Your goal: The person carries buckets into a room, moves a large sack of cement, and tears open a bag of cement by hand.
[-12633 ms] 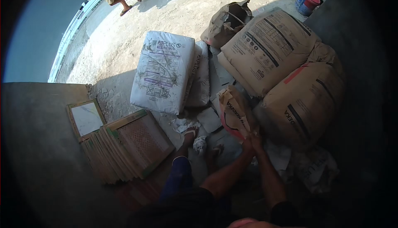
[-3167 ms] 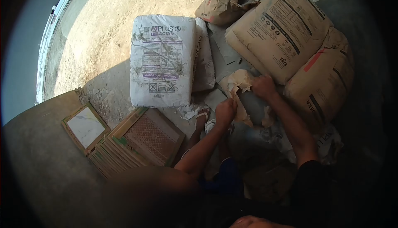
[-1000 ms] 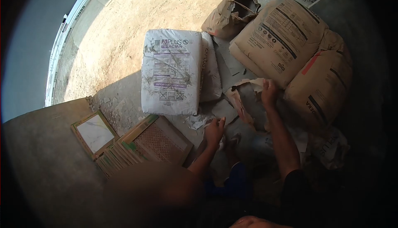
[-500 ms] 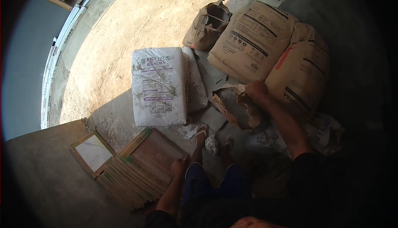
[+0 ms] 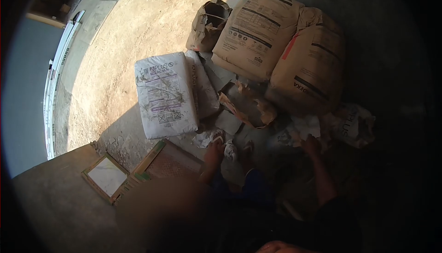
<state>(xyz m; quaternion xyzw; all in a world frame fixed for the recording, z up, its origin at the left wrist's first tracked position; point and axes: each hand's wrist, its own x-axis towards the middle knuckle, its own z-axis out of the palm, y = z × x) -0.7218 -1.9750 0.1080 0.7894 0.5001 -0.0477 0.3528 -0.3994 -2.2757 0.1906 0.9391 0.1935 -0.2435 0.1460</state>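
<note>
An opened brown paper bag (image 5: pixel 248 108) with torn edges stands at the centre, grey material inside. My left hand (image 5: pixel 214 153) is low beside the sandalled foot (image 5: pixel 219 136), its fingers too dim to make out. My right hand (image 5: pixel 311 145) is lower right of the opened bag, fingers loosely apart, near a crumpled white bag (image 5: pixel 306 127). Neither hand touches the opened bag. Two full brown bags (image 5: pixel 258 34) (image 5: pixel 313 66) lie behind it. To its left, a white printed bag (image 5: pixel 165 94) rests against another white bag (image 5: pixel 202 85).
Boxed tiles (image 5: pixel 170 161) and a framed pale tile (image 5: pixel 107 176) lie at lower left. Another open brown bag (image 5: pixel 208 27) stands at the back. A crumpled white bag (image 5: pixel 354 126) lies at right. Long pale strips (image 5: pixel 57 75) run along the left wall.
Both hands have left the torn bag's rim. My right hand has come down towards the crumpled white bags; my left has moved from beside the tile boxes to near the foot. The view has shifted.
</note>
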